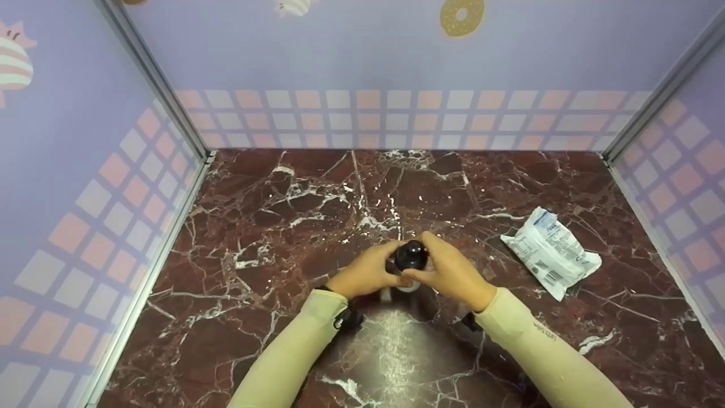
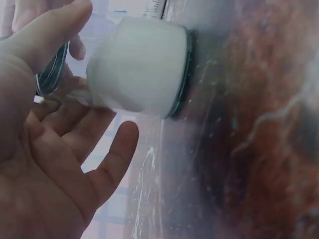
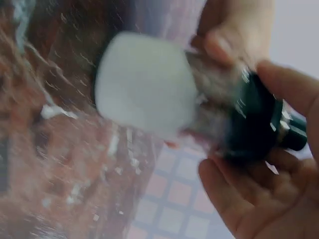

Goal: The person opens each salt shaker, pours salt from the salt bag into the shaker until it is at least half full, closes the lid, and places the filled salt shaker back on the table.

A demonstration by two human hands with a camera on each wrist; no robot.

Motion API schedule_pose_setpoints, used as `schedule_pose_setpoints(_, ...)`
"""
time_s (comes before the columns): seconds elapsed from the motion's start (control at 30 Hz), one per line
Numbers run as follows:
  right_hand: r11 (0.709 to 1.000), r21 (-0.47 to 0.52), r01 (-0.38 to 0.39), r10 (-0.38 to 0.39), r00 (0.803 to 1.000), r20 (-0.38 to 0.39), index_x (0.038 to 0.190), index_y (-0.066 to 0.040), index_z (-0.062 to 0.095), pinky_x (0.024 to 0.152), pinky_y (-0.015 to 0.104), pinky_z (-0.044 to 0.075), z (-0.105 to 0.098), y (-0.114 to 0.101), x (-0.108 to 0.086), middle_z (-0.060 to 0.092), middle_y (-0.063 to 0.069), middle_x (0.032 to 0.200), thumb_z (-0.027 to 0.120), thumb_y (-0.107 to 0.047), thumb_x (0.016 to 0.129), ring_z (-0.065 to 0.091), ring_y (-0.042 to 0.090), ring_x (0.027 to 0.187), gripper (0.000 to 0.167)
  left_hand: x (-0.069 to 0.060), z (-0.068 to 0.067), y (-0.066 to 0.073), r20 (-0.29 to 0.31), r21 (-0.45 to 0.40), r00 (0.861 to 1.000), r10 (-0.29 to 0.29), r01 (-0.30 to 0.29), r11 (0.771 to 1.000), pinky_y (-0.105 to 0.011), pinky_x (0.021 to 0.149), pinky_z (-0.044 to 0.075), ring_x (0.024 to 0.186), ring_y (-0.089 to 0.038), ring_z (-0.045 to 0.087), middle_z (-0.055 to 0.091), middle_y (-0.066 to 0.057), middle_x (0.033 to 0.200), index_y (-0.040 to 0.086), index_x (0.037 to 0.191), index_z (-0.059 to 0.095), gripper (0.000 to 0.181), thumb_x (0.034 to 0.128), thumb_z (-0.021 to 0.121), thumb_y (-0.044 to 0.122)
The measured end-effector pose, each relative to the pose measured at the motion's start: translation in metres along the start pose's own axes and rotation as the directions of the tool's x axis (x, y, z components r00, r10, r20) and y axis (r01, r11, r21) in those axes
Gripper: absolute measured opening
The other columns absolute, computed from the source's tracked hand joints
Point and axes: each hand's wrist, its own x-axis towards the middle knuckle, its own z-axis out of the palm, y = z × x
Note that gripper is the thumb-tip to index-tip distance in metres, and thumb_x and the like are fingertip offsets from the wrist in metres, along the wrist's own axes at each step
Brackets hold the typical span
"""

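Observation:
Between both hands stands a container with a black knobbed top (image 1: 412, 255), a see-through middle (image 3: 207, 94) and a rounded white lower part (image 3: 144, 84); its exact kind does not show. My left hand (image 1: 368, 272) holds it round the middle from the left, its little finger sticking out free. From the right, my right hand (image 1: 456, 277) grips the black top between thumb and fingers. The white base (image 2: 139, 64) is close to the tabletop in the left wrist view. Blur in the right wrist view hides the detail of the top.
A crumpled white printed packet (image 1: 552, 252) lies on the right of the dark red marbled table (image 1: 272, 340). Small white flecks dot the surface beyond the hands. Lilac checked panels (image 1: 396, 68) enclose the back and both sides.

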Motion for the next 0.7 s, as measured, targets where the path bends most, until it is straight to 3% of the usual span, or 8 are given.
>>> schedule_pose_setpoints(0.17, 0.992, -0.096, -0.084, 0.075, 0.993, -0.088, 0.125, -0.001, 0.064, 0.094, 0.048, 0.056, 0.009, -0.006, -0.002, 0.067, 0.014, 0.118, 0.09, -0.041, 0.079, 0.067, 0.031, 0.105, 0.067, -0.005, 0.011, 0.007, -0.096, -0.002, 0.995, -0.029, 0.029, 1.0, -0.041, 0.103, 0.052, 0.111, -0.019, 0.068, 0.071, -0.003, 0.127, 0.02, 0.141, 0.06, 0.074, 0.0767, 0.092, 0.034)
schedule_pose_setpoints(0.33, 0.958, -0.253, -0.136, 0.092, 0.98, -0.179, 0.109, -0.002, 0.065, 0.08, 0.049, 0.059, 0.016, -0.012, -0.001, 0.066, 0.014, 0.104, 0.086, -0.059, 0.076, 0.067, 0.032, 0.091, 0.069, -0.011, 0.023, 0.015, -0.219, 0.027, 0.974, -0.062, 0.07, 0.997, -0.038, 0.101, 0.054, 0.112, -0.021, 0.069, 0.073, -0.006, 0.124, 0.017, 0.14, 0.061, 0.072, 0.0772, 0.091, 0.034)
schedule_pose_setpoints(0.5, 0.95, -0.268, -0.159, 0.097, 0.968, -0.23, 0.104, 0.0, 0.061, 0.075, 0.05, 0.059, 0.022, -0.019, -0.001, 0.063, 0.014, 0.097, 0.087, -0.055, 0.077, 0.065, 0.032, 0.086, 0.067, -0.015, 0.035, 0.021, -0.301, 0.038, 0.951, -0.071, 0.086, 0.996, -0.039, 0.101, 0.054, 0.112, -0.023, 0.069, 0.073, -0.007, 0.122, 0.013, 0.136, 0.062, 0.064, 0.0794, 0.088, 0.028)
schedule_pose_setpoints(0.7, 0.948, -0.26, -0.182, 0.118, 0.963, -0.242, 0.107, 0.002, 0.06, 0.076, 0.05, 0.059, 0.024, -0.022, -0.002, 0.063, 0.016, 0.099, 0.088, -0.05, 0.078, 0.064, 0.033, 0.089, 0.066, -0.017, 0.043, 0.027, -0.378, 0.122, 0.92, -0.099, 0.155, 0.98, -0.041, 0.096, 0.057, 0.108, -0.025, 0.071, 0.073, -0.007, 0.12, 0.014, 0.137, 0.061, 0.066, 0.0782, 0.088, 0.029)
